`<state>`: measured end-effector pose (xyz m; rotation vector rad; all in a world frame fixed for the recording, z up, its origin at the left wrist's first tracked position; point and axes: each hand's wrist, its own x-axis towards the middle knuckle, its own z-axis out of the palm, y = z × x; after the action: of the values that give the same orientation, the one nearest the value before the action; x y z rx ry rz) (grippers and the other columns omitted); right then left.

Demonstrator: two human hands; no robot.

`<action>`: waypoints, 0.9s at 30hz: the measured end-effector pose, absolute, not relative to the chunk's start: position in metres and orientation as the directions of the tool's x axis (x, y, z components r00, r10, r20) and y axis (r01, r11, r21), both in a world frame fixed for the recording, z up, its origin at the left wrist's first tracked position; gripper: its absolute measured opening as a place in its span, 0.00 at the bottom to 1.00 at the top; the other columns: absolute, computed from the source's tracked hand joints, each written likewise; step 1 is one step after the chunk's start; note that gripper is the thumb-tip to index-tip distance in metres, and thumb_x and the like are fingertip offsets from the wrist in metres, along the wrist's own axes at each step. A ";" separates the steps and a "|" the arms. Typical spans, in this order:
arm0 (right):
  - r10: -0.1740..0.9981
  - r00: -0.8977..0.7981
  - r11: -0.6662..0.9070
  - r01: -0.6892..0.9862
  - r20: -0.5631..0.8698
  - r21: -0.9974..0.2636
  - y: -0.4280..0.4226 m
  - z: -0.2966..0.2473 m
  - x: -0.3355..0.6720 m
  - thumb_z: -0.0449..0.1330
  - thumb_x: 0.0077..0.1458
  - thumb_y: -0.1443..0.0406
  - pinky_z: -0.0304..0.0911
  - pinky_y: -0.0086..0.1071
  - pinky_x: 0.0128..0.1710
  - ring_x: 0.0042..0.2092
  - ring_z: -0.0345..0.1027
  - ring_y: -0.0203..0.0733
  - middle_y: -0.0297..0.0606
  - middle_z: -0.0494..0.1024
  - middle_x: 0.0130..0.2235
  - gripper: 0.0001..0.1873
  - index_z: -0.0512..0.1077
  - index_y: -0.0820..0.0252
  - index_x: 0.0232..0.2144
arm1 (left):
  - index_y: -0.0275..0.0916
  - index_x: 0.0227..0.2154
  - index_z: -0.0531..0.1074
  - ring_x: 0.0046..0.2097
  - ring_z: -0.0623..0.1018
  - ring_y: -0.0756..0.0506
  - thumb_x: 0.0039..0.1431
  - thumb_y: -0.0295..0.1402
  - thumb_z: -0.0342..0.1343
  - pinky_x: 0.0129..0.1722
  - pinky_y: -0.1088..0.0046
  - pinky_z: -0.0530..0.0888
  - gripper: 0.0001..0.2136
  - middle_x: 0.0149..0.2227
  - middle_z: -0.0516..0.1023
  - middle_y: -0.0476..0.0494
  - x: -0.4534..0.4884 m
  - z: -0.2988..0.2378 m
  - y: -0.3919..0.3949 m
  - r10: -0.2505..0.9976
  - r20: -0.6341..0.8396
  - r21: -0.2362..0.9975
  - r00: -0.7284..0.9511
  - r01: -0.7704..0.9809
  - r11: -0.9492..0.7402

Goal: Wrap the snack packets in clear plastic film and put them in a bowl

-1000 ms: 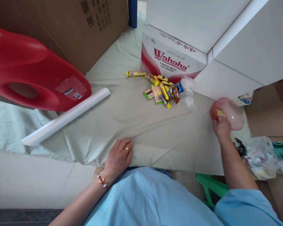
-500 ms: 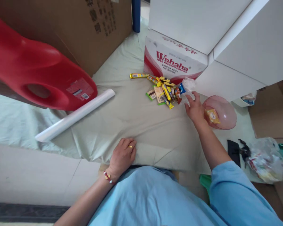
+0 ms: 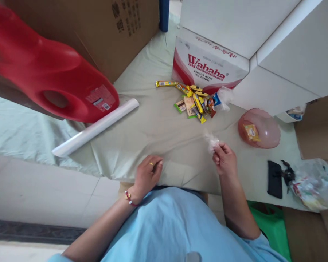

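Note:
My right hand (image 3: 225,158) pinches a crumpled clear plastic bag (image 3: 211,142) just above the cloth-covered table. My left hand (image 3: 148,170), wearing a ring, is loosely closed near the table's front edge, and nothing shows in its fingers. Further back lies a pile of wrapped snacks (image 3: 198,102) in yellow, green and brown packaging. Beside the pile, on its right, sits another crumpled clear bag (image 3: 225,97) next to a blue wrapper (image 3: 216,99). A see-through pink bowl (image 3: 269,128) holds a yellow snack packet (image 3: 252,133), to the right of my right hand.
A white plastic roll (image 3: 98,127) lies at left, before a big red jug (image 3: 79,91) and a cardboard box (image 3: 98,32). A Wahaba-style white and red carton (image 3: 210,63) stands behind the snacks. At right are a black phone (image 3: 274,179), keys (image 3: 288,174) and a filled plastic bag (image 3: 314,185).
My right hand has drawn back towards me from beside the pile, and now holds a clear plastic bag. My left hand has lifted and turned slightly at the table edge.

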<state>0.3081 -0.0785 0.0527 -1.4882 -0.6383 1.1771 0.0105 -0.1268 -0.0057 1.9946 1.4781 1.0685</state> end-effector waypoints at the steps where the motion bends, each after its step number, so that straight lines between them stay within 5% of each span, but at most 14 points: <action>1: 0.870 0.324 -0.298 -0.258 -0.373 -0.919 -0.087 0.057 0.300 0.79 0.38 0.52 0.43 0.20 0.13 0.17 0.49 0.23 0.26 0.75 0.27 0.26 0.69 0.56 0.31 | 0.41 0.44 0.74 0.39 0.79 0.46 0.73 0.32 0.51 0.40 0.68 0.77 0.07 0.37 0.79 0.44 0.015 -0.001 -0.127 0.950 0.292 0.770 0.116 0.560 -0.305; 4: 0.867 0.173 -0.370 -0.403 -0.466 -0.837 -0.104 0.072 0.284 0.80 0.39 0.53 0.45 0.18 0.11 0.16 0.47 0.21 0.26 0.75 0.26 0.26 0.69 0.56 0.31 | 0.41 0.50 0.72 0.44 0.80 0.44 0.72 0.41 0.54 0.46 0.64 0.78 0.11 0.45 0.79 0.40 0.037 0.017 -0.127 0.945 0.300 0.846 0.133 0.421 -0.328; 6: 0.867 0.061 -0.418 -0.455 -0.495 -0.787 -0.112 0.082 0.280 0.79 0.42 0.54 0.45 0.18 0.10 0.15 0.44 0.21 0.24 0.73 0.23 0.25 0.69 0.56 0.31 | 0.42 0.58 0.68 0.55 0.78 0.38 0.67 0.49 0.59 0.56 0.54 0.76 0.23 0.56 0.76 0.34 0.055 0.029 -0.125 0.926 0.347 0.867 0.149 0.327 -0.377; 10: 0.856 -0.143 -0.499 -0.480 -0.496 -0.722 -0.122 0.094 0.280 0.77 0.49 0.52 0.39 0.17 0.08 0.13 0.36 0.23 0.17 0.59 0.15 0.22 0.70 0.54 0.33 | 0.45 0.67 0.61 0.69 0.67 0.31 0.56 0.57 0.68 0.65 0.47 0.70 0.42 0.69 0.64 0.29 0.082 0.044 -0.113 0.952 0.273 0.956 0.140 0.072 -0.284; 12: 0.852 -0.164 -0.510 -0.479 -0.498 -0.715 -0.123 0.094 0.282 0.76 0.49 0.50 0.37 0.17 0.08 0.12 0.33 0.23 0.15 0.53 0.13 0.23 0.70 0.54 0.33 | 0.43 0.65 0.65 0.63 0.75 0.34 0.55 0.55 0.70 0.59 0.53 0.76 0.40 0.65 0.69 0.29 0.086 0.045 -0.107 0.971 0.110 0.991 0.213 -0.101 -0.090; 16: 0.855 0.040 -0.444 -0.458 -0.517 -0.770 -0.119 0.080 0.289 0.80 0.42 0.51 0.39 0.17 0.10 0.14 0.37 0.22 0.16 0.58 0.16 0.27 0.69 0.54 0.33 | 0.38 0.40 0.76 0.35 0.79 0.46 0.57 0.51 0.68 0.37 0.67 0.78 0.21 0.36 0.80 0.43 0.078 0.039 -0.099 0.935 -0.204 0.942 0.290 -0.203 0.268; 20: 0.869 0.257 -0.338 -0.318 -0.424 -0.886 -0.114 0.059 0.300 0.79 0.42 0.49 0.44 0.20 0.13 0.17 0.46 0.23 0.21 0.67 0.23 0.28 0.69 0.55 0.33 | 0.38 0.33 0.76 0.28 0.72 0.51 0.56 0.50 0.67 0.31 0.73 0.71 0.19 0.27 0.75 0.50 0.068 0.031 -0.097 0.948 -0.277 0.940 0.154 -0.160 0.301; 23: 0.887 0.386 -0.229 -0.107 -0.252 -0.968 -0.115 0.047 0.308 0.74 0.51 0.47 0.53 0.22 0.18 0.21 0.56 0.27 0.25 0.70 0.28 0.24 0.72 0.54 0.38 | 0.39 0.32 0.73 0.26 0.68 0.51 0.58 0.53 0.65 0.28 0.74 0.67 0.19 0.25 0.70 0.53 0.070 0.027 -0.098 0.959 -0.277 0.953 0.052 -0.111 0.282; 27: 0.934 0.283 -0.249 0.070 -0.220 -0.966 -0.116 0.038 0.308 0.61 0.63 0.43 0.57 0.27 0.22 0.26 0.62 0.33 0.32 0.75 0.31 0.22 0.74 0.54 0.38 | 0.41 0.35 0.71 0.27 0.66 0.51 0.61 0.53 0.62 0.27 0.75 0.65 0.19 0.27 0.68 0.54 0.080 0.026 -0.103 0.975 -0.222 0.974 -0.013 -0.054 0.221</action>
<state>0.3083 -0.1155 0.0376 -1.5799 -0.9506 1.1149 0.0802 -0.1029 0.0259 0.9971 1.2818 1.0812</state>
